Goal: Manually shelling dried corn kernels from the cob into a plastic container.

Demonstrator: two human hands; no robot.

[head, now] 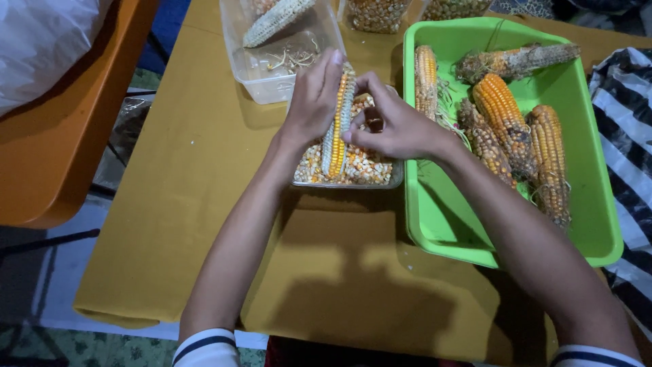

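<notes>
I see the cob (337, 121) standing nearly upright over the kernel tub (346, 178), long axis running away from me. My left hand (311, 100) wraps its left side; my right hand (397, 126) pinches its lower right edge, thumb against the kernels.

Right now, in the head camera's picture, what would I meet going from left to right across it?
Orange wooden chair → clear plastic tub holding a stripped cob → left hand → half-shelled yellow corn cob → right hand → green plastic tray of dried corn cobs → black-and-white striped cloth.
</notes>
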